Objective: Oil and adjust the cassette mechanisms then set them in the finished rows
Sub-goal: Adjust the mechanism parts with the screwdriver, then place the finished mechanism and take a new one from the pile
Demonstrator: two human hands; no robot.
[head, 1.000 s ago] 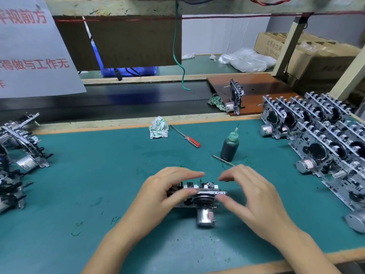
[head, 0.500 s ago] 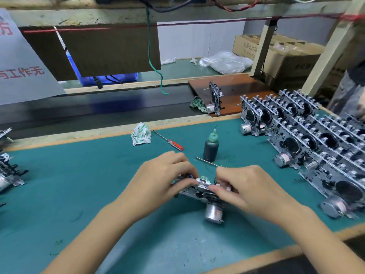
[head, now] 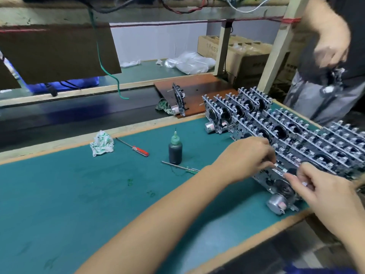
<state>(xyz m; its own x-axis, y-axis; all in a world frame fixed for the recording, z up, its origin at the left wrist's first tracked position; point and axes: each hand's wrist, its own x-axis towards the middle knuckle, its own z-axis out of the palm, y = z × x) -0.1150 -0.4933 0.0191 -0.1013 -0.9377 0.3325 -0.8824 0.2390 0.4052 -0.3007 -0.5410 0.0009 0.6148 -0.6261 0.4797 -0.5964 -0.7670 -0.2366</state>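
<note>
Cassette mechanism (head: 280,186), judged rigid, light, snag-prone, is pinched along its top edge by left hand (head: 245,159) and right hand (head: 324,192).

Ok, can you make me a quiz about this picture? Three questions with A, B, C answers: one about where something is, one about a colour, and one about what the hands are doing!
1. Where does the oil bottle stand?
A. On the brown board
B. On the green mat, just right of the screwdriver
C. On top of the finished rows

2. What colour is the screwdriver handle?
A. Red
B. Yellow
C. Blue

3. What are the two hands doing?
A. Resting flat on the mat
B. Squeezing the bottle
C. Holding one cassette mechanism at the near end of the finished rows

Answers:
1. B: the bottle is upright on the green mat, with the screwdriver to its left.
2. A: the handle is plainly red.
3. C: the left hand and right hand both pinch the cassette mechanism against the finished rows.
</note>
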